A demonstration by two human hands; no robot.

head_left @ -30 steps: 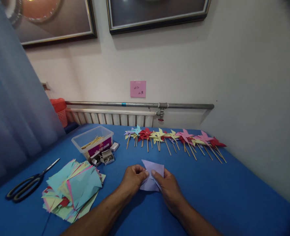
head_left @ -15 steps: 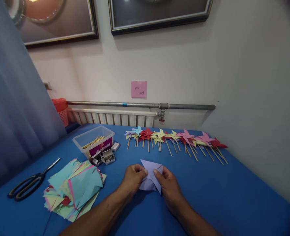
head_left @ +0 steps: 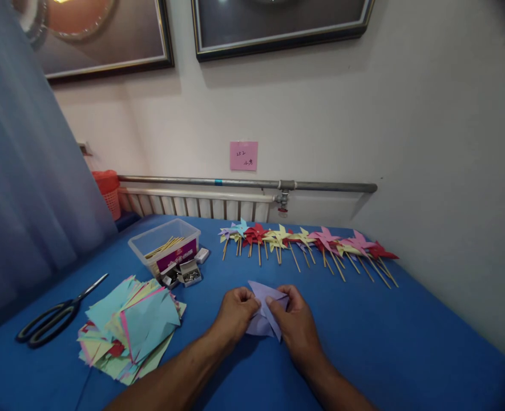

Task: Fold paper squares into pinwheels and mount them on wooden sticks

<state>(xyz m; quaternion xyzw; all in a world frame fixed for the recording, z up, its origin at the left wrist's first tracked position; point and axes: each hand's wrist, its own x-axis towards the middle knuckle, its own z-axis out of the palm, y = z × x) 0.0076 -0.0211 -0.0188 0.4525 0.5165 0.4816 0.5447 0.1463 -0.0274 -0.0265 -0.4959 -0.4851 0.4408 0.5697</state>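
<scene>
A purple paper pinwheel (head_left: 262, 324), partly folded, is held between both hands just above the blue table. My left hand (head_left: 237, 311) pinches its left side near the centre, thumb on top. On the other side my right hand (head_left: 294, 317) grips the paper, its thumb pressed close to the middle. One pointed corner sticks up at the top, and folds spread out below the thumbs. The fingertips under the paper are hidden.
Finished pinwheels on sticks (head_left: 326, 237) lie in a row at the back. Left of my hands are a stack of coloured paper (head_left: 145, 325), scissors (head_left: 57, 319), a clear plastic box (head_left: 149, 245) of sticks, and a small box of metal pins (head_left: 190, 274).
The right thumb has come closer to the paper's centre, and the right side of the paper is drawn further inward. Both hands keep their hold.
</scene>
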